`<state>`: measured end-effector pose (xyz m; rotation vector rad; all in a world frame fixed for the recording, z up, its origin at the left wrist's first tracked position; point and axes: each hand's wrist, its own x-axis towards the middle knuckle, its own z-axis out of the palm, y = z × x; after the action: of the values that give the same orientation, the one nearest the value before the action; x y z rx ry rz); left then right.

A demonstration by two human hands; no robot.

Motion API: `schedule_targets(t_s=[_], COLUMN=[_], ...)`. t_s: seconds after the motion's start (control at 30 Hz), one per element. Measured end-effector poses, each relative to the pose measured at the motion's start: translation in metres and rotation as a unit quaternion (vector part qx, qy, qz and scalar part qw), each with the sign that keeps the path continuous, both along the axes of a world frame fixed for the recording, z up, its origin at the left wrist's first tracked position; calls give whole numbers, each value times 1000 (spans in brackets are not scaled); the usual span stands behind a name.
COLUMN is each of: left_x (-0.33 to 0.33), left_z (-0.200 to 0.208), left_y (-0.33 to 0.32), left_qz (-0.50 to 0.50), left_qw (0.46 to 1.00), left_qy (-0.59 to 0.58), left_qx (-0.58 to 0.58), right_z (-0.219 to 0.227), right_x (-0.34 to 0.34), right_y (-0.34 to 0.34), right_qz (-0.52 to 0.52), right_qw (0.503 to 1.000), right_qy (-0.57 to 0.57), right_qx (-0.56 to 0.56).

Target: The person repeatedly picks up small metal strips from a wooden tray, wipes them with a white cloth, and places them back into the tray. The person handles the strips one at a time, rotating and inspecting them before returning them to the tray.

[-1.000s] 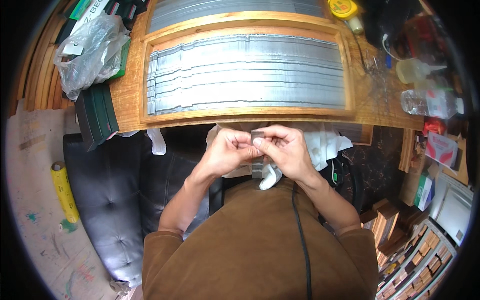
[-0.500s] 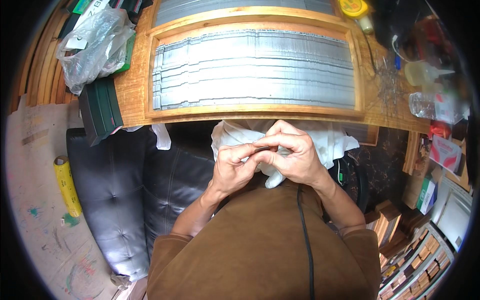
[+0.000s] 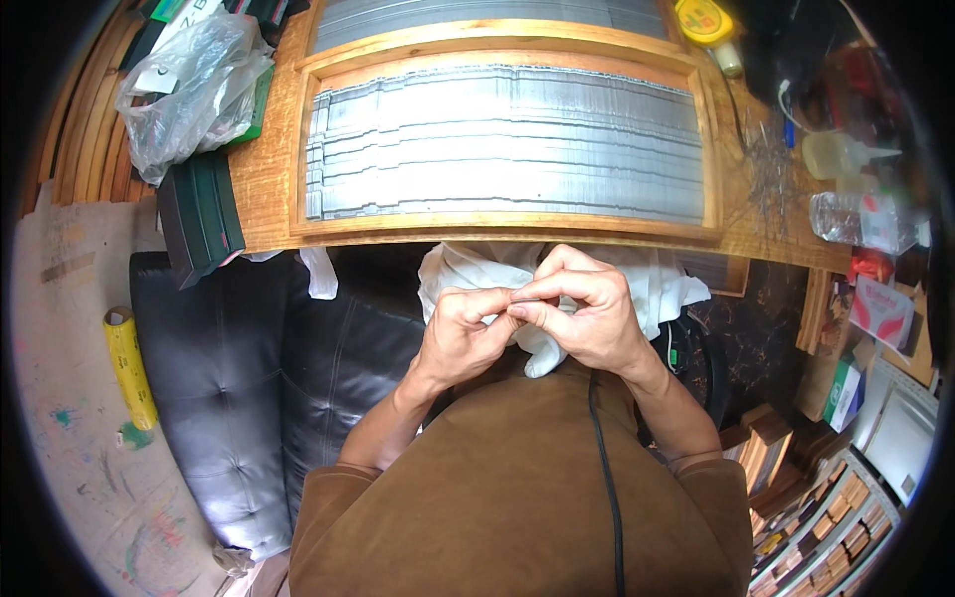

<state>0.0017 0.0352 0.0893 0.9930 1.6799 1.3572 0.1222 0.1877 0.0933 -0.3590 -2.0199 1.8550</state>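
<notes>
My left hand (image 3: 460, 333) and my right hand (image 3: 595, 310) meet in front of my chest, fingertips together. Both pinch a small, thin, dark piece (image 3: 523, 300) between thumbs and forefingers; the fingers hide most of it, so its kind cannot be made out. White cloth (image 3: 476, 267) lies in folds below and behind the hands. Just beyond them on the table, a wooden-framed tray (image 3: 512, 225) holds many thin, shiny grey metal strips (image 3: 507, 144) in packed rows.
At the table's left lie a clear plastic bag (image 3: 189, 99) and a dark green box (image 3: 199, 221). To the right are a yellow tape measure (image 3: 704, 20), loose wires (image 3: 776, 174) and a clear bottle (image 3: 841, 217). A black padded seat (image 3: 224, 398) and yellow roll (image 3: 131, 368) are at left.
The fingers of both hands have shifted slightly round the small dark piece, and less of it shows now. The right fingertips have closed in nearer the left ones.
</notes>
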Motion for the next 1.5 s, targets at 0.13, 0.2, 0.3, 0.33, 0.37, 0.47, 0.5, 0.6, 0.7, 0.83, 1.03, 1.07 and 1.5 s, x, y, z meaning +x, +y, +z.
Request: schedule_targets(t_s=[0.13, 0.2, 0.3, 0.33, 0.37, 0.47, 0.5, 0.6, 0.7, 0.83, 1.03, 1.07, 1.5], left_x=[2, 2, 1, 2, 3, 0, -1, -3, -4, -4, -6, -6, -4], left_z=[1, 1, -1, -3, -5, -6, -10, -16, -15, -12, -21, -19, -8], left_y=[3, 3, 1, 1, 2, 0, -1, -6, -6, -6, -8, -8, -3], left_qz=[18, 10, 1, 8, 15, 5, -2, -21, -29, -29, -37, -37, -13], left_qw=[1000, 1000, 1000, 1000, 999, 1000, 1000, 1000, 999, 999, 999, 999, 1000], left_qy=[5, -2, -8, -2, 4, 2, 4, 6, -5, -14, -8, -7, -16], left_qx=[16, 14, 14, 21, 29, 24, 17, -2, -15, -18, -17, -17, -2], right_z=[2, 3, 4, 4, 3, 0, 0, 0, 0, 0, 2, 2, -1], right_x=[1, 1, 1, 0, 0, 0, 0, 0, 1, 1, 1, 2, 4], right_y=[-1, 0, 0, 0, 0, 0, 0, -1, -2, -2, -4, -5, -4], right_qz=[-3, 0, 3, 4, 3, 3, 3, -1, -4, -6, -15, -18, -21], right_qw=[1000, 1000, 1000, 1000, 1000, 1000, 1000, 1000, 1000, 1000, 1000, 1000, 1000], right_qy=[-22, -22, -26, -28, -19, 0, 0, 2, 0, 5, 0, -5, 10], right_qx=[-7, -4, -3, -3, -2, 1, 4, 8, 7, 4, 0, 3, -17])
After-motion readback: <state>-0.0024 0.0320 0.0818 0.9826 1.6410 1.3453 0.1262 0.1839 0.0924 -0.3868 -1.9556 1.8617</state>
